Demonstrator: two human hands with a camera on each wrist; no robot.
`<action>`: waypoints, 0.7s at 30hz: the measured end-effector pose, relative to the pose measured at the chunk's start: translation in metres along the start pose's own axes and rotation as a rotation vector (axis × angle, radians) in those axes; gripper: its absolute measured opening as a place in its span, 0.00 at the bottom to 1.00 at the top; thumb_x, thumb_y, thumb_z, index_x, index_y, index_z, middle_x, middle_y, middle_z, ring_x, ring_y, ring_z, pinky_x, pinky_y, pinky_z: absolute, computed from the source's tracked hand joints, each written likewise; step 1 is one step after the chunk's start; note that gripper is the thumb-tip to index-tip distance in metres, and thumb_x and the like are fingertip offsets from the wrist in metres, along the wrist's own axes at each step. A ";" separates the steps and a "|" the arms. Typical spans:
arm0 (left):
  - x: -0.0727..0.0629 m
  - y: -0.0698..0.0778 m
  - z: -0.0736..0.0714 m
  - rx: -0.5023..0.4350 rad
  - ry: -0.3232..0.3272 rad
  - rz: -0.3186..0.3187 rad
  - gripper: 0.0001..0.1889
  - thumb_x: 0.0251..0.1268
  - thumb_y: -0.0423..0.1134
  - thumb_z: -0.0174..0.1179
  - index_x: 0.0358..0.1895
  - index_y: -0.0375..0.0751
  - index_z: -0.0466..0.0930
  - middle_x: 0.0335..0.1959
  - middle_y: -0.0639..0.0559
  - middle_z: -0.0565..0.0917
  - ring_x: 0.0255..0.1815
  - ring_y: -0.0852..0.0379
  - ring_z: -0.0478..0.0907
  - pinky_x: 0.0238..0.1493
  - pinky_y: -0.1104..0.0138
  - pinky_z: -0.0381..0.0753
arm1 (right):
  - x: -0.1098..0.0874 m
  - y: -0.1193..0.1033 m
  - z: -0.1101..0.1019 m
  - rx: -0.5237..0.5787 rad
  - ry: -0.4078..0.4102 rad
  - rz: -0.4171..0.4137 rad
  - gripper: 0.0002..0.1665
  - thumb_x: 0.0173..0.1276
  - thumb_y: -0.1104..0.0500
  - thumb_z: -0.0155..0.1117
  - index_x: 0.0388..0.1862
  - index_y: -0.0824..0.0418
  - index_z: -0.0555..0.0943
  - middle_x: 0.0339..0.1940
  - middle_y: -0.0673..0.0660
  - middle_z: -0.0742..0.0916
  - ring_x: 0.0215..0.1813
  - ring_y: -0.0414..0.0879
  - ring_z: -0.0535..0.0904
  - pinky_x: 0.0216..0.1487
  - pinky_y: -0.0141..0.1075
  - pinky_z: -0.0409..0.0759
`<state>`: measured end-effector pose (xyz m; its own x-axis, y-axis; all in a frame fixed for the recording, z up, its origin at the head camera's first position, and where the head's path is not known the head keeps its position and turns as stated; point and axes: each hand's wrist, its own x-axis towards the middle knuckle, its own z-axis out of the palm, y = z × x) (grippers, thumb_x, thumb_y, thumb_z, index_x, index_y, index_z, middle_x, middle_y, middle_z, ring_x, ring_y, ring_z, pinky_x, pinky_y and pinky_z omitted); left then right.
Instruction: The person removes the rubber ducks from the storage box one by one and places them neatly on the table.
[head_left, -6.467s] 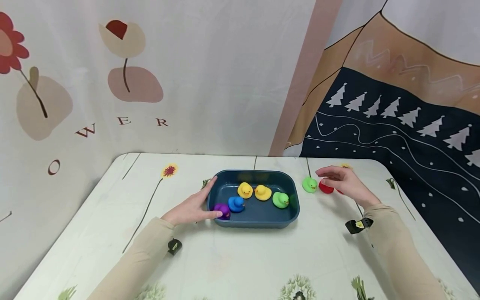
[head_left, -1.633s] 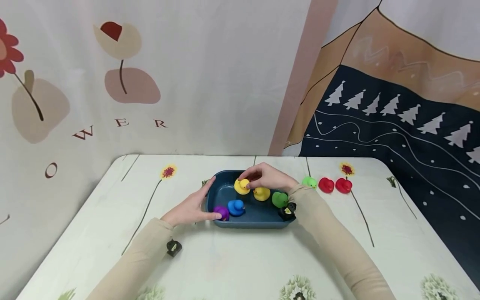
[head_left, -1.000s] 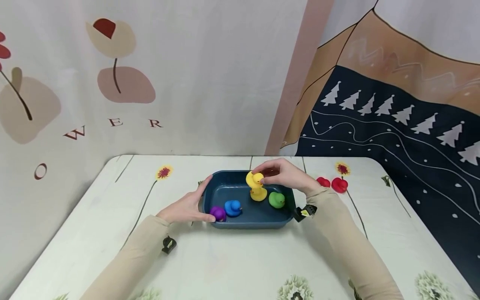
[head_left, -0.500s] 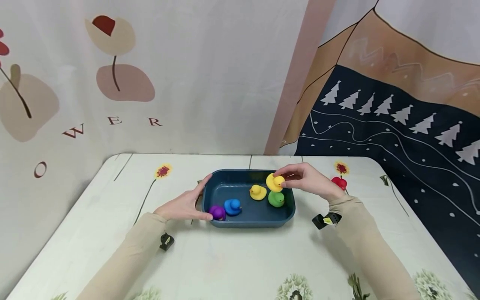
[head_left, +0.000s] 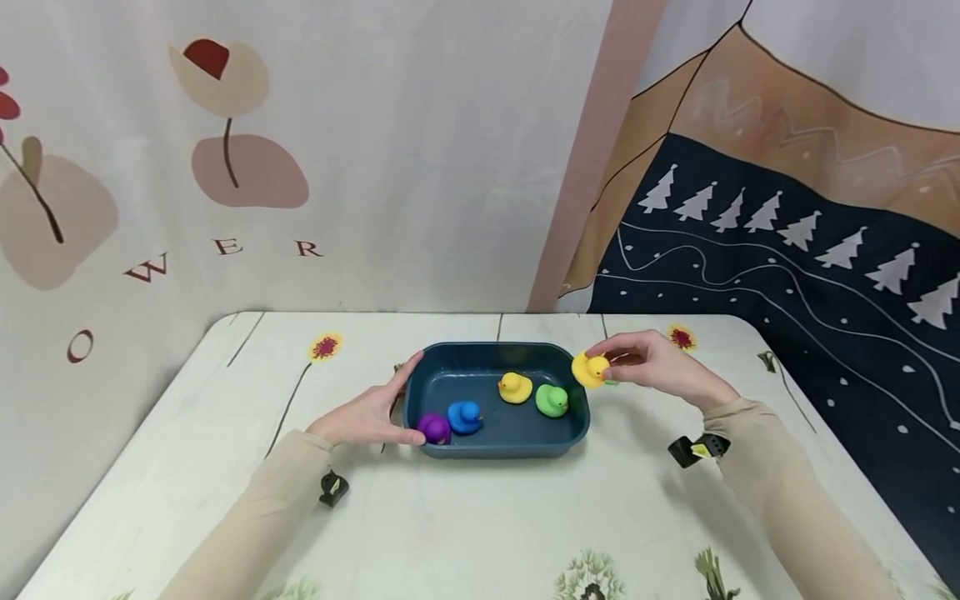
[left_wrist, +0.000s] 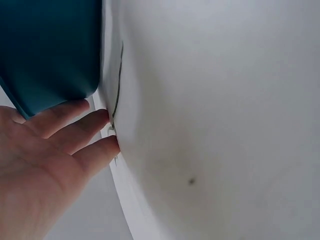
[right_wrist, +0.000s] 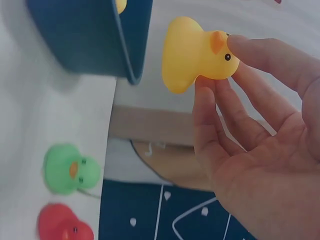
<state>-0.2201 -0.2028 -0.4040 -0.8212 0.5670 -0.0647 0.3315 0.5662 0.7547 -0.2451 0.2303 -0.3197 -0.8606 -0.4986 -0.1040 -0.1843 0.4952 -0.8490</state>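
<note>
My right hand (head_left: 663,367) pinches a yellow rubber duck (right_wrist: 186,55) between thumb and fingers, lifted just beyond the right rim of a dark blue box (head_left: 495,452). My left hand (head_left: 366,414) rests against the box's left end, fingers fairly straight, the thumb by the front corner. In the left wrist view its fingers (left_wrist: 82,127) lie beside the box wall. Inside the box stand a purple duck (head_left: 434,428), a blue duck (head_left: 465,417), another yellow duck (head_left: 515,387) and a green duck (head_left: 552,401).
In the right wrist view, a light green duck (right_wrist: 70,170) and a red duck (right_wrist: 62,223) sit on the table, right of the box. In the head view the right hand mostly hides that row. Patterned cloth (head_left: 795,275) hangs behind the table.
My right hand let go of something at the right, reached into the box, took the back-left yellow duck and carried it rightward over the rim. My left hand stays at the box's left end.
</note>
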 end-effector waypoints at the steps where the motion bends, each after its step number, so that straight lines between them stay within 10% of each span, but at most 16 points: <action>1: 0.000 0.000 0.000 -0.001 0.002 -0.001 0.63 0.50 0.55 0.73 0.78 0.54 0.30 0.70 0.30 0.61 0.53 0.46 0.72 0.58 0.46 0.68 | -0.002 0.001 -0.002 -0.008 0.008 0.014 0.20 0.66 0.64 0.65 0.57 0.64 0.80 0.56 0.62 0.81 0.47 0.58 0.79 0.45 0.35 0.80; 21: 0.001 0.003 0.000 0.009 -0.006 -0.014 0.63 0.50 0.54 0.73 0.78 0.52 0.30 0.74 0.33 0.53 0.67 0.38 0.63 0.63 0.42 0.62 | -0.039 0.027 -0.040 -0.097 0.078 0.082 0.21 0.66 0.65 0.63 0.58 0.69 0.78 0.57 0.67 0.79 0.48 0.54 0.78 0.47 0.31 0.79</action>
<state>-0.2201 -0.2006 -0.4023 -0.8231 0.5624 -0.0789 0.3240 0.5791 0.7481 -0.2357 0.2918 -0.3177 -0.9083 -0.3987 -0.1268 -0.1538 0.6002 -0.7850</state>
